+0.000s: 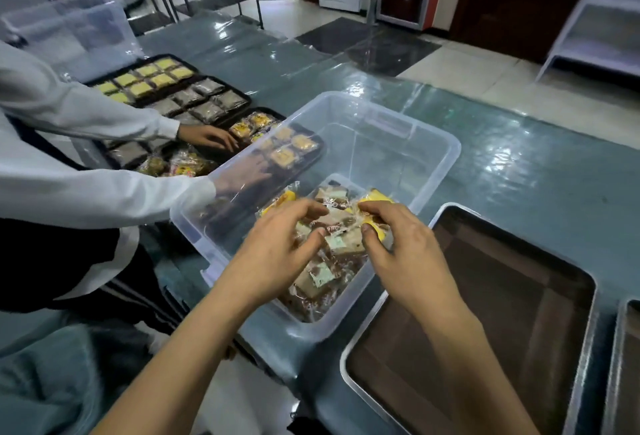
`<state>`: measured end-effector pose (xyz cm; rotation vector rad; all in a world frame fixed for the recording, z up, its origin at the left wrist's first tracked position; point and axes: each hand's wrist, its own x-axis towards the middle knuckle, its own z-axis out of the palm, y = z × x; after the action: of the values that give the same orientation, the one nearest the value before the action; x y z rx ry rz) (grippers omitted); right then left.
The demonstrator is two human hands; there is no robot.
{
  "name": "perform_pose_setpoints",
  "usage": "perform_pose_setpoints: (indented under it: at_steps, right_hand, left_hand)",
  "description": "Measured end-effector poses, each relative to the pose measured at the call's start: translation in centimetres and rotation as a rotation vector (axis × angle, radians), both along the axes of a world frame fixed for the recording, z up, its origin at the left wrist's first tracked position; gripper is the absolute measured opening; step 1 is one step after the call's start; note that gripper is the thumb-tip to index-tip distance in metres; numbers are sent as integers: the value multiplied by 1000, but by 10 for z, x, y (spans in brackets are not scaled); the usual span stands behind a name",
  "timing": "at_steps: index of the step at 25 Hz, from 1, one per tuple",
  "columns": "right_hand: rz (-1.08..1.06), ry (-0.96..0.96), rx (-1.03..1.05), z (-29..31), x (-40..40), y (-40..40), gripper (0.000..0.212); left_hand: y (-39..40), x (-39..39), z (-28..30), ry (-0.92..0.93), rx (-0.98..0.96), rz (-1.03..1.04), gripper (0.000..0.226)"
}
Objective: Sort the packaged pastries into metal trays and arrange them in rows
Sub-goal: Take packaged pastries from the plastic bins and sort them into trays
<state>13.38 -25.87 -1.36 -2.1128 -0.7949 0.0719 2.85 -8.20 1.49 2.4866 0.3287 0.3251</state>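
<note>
both hands, left (277, 240) and right (398, 244), pinched wrapped pastries (332, 244) in the clear bin (433, 171), metal tray (571, 282) at 4 o'clock

The clear plastic bin (398, 144) shows its contents through its walls: packaged pastries (325, 261) in brown and pale mint-green, with bright yellow ones (375, 197) among them. The metal tray (568, 275) has a silver rim and a dark brown floor. The table covering (519, 164) is a glossy grey-green. On the dark trays (242, 95) at left lie rows of yellow squares (152, 80), greyish-brown ones (207, 99), and what look like orange-gold ones (294, 145). The other person's sleeve (86, 105) is white.
</note>
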Motion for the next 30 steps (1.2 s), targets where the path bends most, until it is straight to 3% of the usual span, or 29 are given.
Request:
perform_pose_setpoints:
  at_steps: [9,15,25,30]
  right_hand:
    - [-56,1,-161,-5,12,46,30]
    - [-79,-21,-304,-11,24,70,33]
    - [-196,-88,-415,-16,34,77,31]
    - [-247,-108,-426,-18,35,79,31]
  left_hand:
    - [81,29,-28,155,84,-153,28]
    - [111,80,-48,265,213,-376,38]
    - [119,168,-105,718,495,-572,126]
    - [129,190,-127,875,382,-584,137]
